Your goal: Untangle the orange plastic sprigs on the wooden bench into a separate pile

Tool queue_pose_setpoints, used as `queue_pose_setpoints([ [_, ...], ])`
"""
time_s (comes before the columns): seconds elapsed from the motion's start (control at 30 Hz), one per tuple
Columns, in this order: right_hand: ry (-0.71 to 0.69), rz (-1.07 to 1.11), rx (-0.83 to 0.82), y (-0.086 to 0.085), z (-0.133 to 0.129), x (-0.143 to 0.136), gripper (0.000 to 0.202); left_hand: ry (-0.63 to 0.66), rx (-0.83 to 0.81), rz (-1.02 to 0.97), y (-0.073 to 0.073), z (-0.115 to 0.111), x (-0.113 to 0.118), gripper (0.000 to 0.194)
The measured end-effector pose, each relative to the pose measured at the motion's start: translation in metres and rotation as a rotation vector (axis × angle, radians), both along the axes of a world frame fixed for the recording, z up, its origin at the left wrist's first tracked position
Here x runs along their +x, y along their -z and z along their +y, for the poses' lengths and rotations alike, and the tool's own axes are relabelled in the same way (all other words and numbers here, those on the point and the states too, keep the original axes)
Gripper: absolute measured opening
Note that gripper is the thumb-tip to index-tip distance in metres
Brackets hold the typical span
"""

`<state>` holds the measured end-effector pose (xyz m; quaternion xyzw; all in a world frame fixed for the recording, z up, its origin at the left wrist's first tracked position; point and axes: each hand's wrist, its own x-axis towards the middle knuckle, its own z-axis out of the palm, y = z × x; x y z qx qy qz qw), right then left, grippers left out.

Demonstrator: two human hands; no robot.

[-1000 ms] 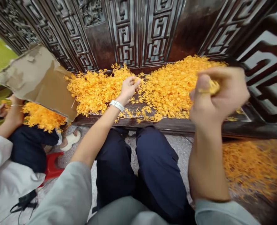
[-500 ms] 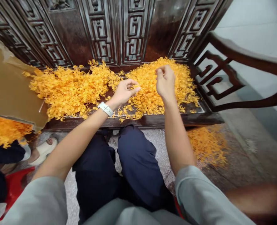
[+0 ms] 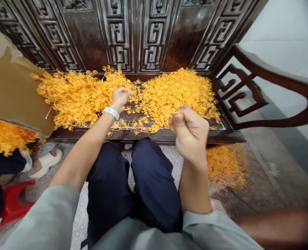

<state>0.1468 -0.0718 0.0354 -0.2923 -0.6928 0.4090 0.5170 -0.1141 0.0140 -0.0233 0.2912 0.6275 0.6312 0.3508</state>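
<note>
Carved dark-wood bench [image 3: 88, 41] seen from above, its openwork armrest [image 3: 286, 119] at the right end. On its seat lie 2 heaps of orange artificial flower pieces, the left heap [image 3: 73, 99] and the right heap [image 3: 181, 90], with loose pieces [image 3: 143, 121] strewn between them and along the front edge. A cardboard sheet [image 3: 15, 90] stands at the left heap's outer side; past it, at the far left, is an orange mass [image 3: 6, 133]. Dark-trousered knees [image 3: 151, 163] face the bench; an orange floor pile [image 3: 226, 166] lies below its right end. At lower left are a red plastic stool [image 3: 13, 201] and another person's foot in a cream sandal [image 3: 48, 163]. The right hand [image 3: 191, 132], slightly blurred, is raised before the right heap's front, its fingers closed in a fist with a small orange piece [image 3: 175, 113] pinched at the thumb. The left hand [image 3: 120, 98], wearing a white watch strap [image 3: 111, 111] at the wrist, is at the left heap's inner edge, fingers loosely curled; whether they grip a piece cannot be told
</note>
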Motion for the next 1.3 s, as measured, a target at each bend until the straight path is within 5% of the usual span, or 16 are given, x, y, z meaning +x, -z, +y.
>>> queue_pose_setpoints([
  [0.07, -0.046, 0.019, -0.071, -0.008, -0.01, 0.015, 0.043, -0.016, -0.026, -0.032, 0.006, -0.002, -0.01, 0.031],
  [0.17, -0.1, 0.096, -0.211, -0.003, -0.011, 0.027, 0.038, 0.121, 0.014, 0.039, 0.004, 0.001, 0.003, 0.026],
  [0.23, -0.131, 0.121, -0.278, 0.009, -0.011, 0.032, 0.032, 0.276, 0.093, 0.096, -0.006, 0.012, 0.023, 0.018],
  [0.4, -0.218, -0.109, -0.327, 0.045, -0.027, 0.044, 0.03, 0.572, 0.294, 0.075, -0.032, 0.063, 0.06, 0.044],
  [0.53, -0.218, -0.345, -0.297, 0.073, -0.045, 0.065, 0.036, 0.558, 0.321, 0.236, -0.018, 0.07, 0.062, 0.027],
  [0.63, -0.167, -0.494, -0.299, 0.088, -0.049, 0.092, 0.043, 0.571, 0.207, 0.615, 0.011, 0.05, 0.045, 0.022],
  [0.73, -0.139, -0.687, -0.322, 0.103, -0.039, 0.132, 0.044, 0.869, -0.094, 1.013, 0.033, 0.029, 0.019, 0.007],
  [0.77, -0.116, -0.659, -0.385, 0.111, -0.033, 0.146, 0.043, 1.0, -0.206, 1.078, 0.036, 0.023, 0.011, 0.016],
  [0.83, 0.014, -0.411, -0.567, 0.131, -0.018, 0.171, 0.045, 1.184, -0.377, 1.099, 0.038, 0.015, -0.001, 0.035],
  [0.93, 0.257, 0.022, -0.774, 0.17, -0.002, 0.187, 0.059, 1.283, -0.443, 1.069, 0.037, 0.004, -0.007, 0.063],
  [1.03, 0.333, 0.21, -0.917, 0.206, -0.004, 0.167, 0.063, 1.29, -0.369, 1.15, 0.042, -0.008, 0.0, 0.076],
  [1.13, 0.352, 0.227, -0.939, 0.224, -0.016, 0.121, 0.052, 1.248, -0.289, 1.296, 0.057, -0.021, 0.01, 0.055],
  [1.23, 0.349, 0.147, -0.773, 0.216, -0.014, 0.071, 0.045, 1.233, -0.215, 1.438, 0.067, -0.029, 0.015, 0.015],
  [1.3, 0.267, -0.081, -0.425, 0.199, 0.002, 0.044, 0.05, 1.229, -0.143, 1.455, 0.065, -0.031, 0.016, 0.014],
])
